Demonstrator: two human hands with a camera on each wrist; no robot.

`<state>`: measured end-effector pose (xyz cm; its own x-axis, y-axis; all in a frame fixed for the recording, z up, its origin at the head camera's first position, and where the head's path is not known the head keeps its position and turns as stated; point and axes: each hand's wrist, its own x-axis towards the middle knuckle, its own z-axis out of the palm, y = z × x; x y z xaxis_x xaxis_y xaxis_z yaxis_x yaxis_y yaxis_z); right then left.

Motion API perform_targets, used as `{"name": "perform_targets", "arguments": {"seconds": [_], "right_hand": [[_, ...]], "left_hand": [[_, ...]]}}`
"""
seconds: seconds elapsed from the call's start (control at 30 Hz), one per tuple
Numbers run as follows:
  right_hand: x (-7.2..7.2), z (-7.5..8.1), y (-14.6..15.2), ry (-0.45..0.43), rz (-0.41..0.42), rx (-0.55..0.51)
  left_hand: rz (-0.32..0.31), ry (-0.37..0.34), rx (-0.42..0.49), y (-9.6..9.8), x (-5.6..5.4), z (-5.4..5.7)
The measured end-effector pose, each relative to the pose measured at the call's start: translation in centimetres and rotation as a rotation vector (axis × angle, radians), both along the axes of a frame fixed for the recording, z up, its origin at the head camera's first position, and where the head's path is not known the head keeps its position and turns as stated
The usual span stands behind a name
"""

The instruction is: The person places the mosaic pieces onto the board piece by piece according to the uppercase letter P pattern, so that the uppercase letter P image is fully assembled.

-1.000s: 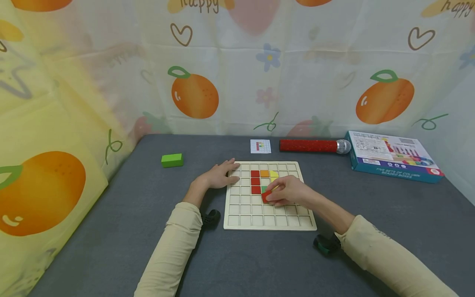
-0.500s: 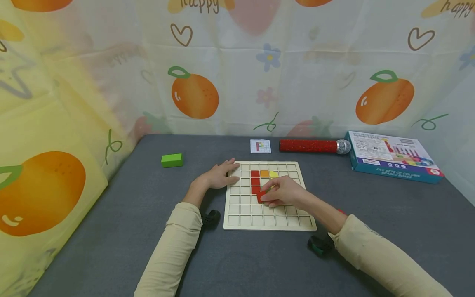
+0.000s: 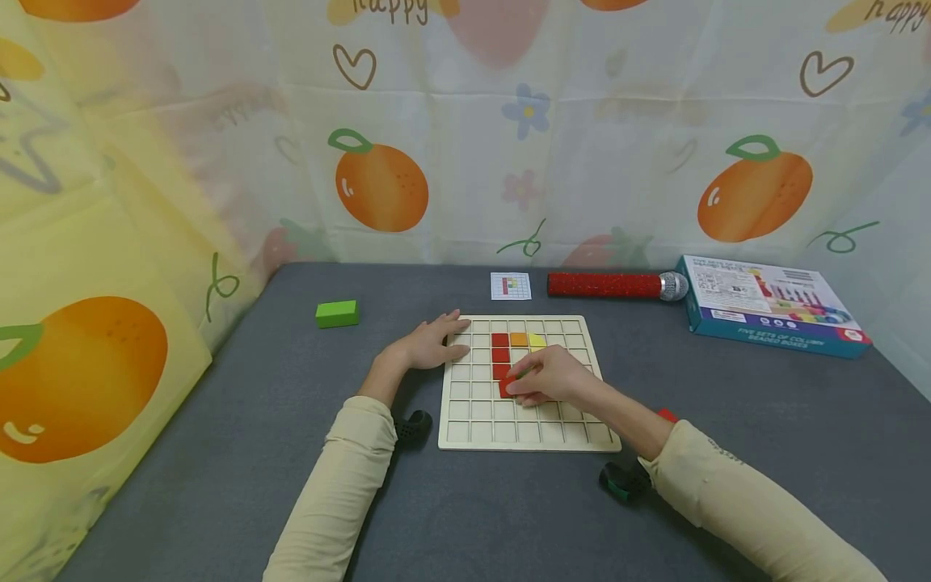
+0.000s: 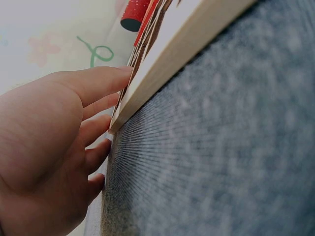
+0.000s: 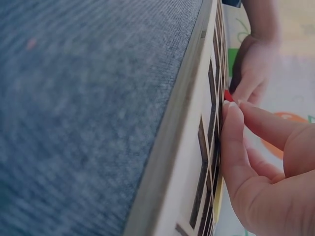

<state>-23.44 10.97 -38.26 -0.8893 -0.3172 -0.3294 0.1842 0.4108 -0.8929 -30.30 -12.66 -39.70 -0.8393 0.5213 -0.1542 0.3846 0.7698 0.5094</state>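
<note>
A pale wooden grid board lies on the grey table. My right hand pinches a red square tile between thumb and fingers, right at the grid just below a column of red tiles. In the right wrist view only a corner of the red tile shows past the fingertips. An orange tile and a yellow tile sit in the top row beside the column; my right hand covers cells below them. My left hand rests with straight fingers on the board's upper left edge.
Behind the board lie a small pattern card and a red microphone. A teal and white box stands at the back right, a green block at the back left. Something red shows beside the right forearm.
My right hand has moved left with the red tile, from below the green tile to below the red column. The left hand has stayed in place.
</note>
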Motion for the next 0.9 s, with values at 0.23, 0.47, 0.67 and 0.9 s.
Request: {"name": "perform_targets", "arguments": {"seconds": [0.23, 0.47, 0.67, 0.9], "right_hand": [[0.09, 0.12, -0.18, -0.005, -0.023, 0.030], [0.07, 0.06, -0.33, 0.013, -0.010, 0.073], [0.16, -0.13, -0.49, 0.033, -0.004, 0.069], [0.23, -0.03, -0.80, 0.074, 0.010, 0.104]], "left_hand": [[-0.004, -0.002, -0.001, 0.00, -0.03, 0.01], [0.003, 0.002, -0.011, 0.03, -0.05, -0.03], [0.005, 0.003, -0.010, 0.11, -0.07, -0.10], [0.004, -0.001, -0.006, 0.08, 0.12, 0.12]]}}
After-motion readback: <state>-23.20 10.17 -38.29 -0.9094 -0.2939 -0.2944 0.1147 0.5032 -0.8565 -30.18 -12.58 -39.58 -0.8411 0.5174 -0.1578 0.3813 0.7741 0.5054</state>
